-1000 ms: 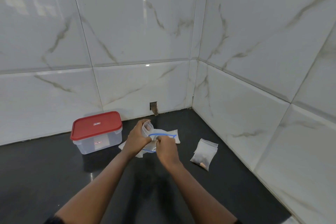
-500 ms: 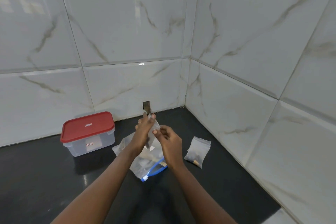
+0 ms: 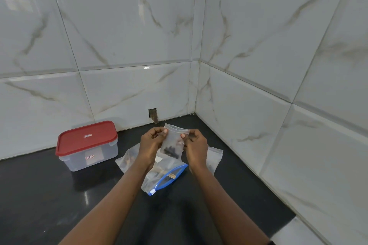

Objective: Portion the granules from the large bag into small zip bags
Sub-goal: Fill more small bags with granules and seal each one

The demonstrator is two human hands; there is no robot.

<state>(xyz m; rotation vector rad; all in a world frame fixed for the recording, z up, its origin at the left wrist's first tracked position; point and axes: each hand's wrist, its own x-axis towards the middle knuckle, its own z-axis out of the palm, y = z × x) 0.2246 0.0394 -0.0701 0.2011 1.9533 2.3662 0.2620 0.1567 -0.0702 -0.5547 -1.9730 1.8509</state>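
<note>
A clear container (image 3: 87, 157) with a red lid (image 3: 86, 137) stands on the black counter (image 3: 39, 195), to the left of the large bag (image 3: 159, 177) and apart from it; the large bag lies flat on the counter, its blue zip edge (image 3: 180, 172) turned toward the person; just above the large bag, the left hand (image 3: 150, 143) pinches the left top corner of a small zip bag (image 3: 175, 139) between thumb and curled fingers; the small zip bag hangs upright over the large bag, with dark granules (image 3: 171, 151) gathered at its bottom; the right hand (image 3: 196, 146) pinches its right top corner in the same way; to the right of the large bag, another small bag (image 3: 216, 155) lies on the counter, partly hidden behind the right hand; behind the large bag rises the white tiled wall (image 3: 139, 36).
</note>
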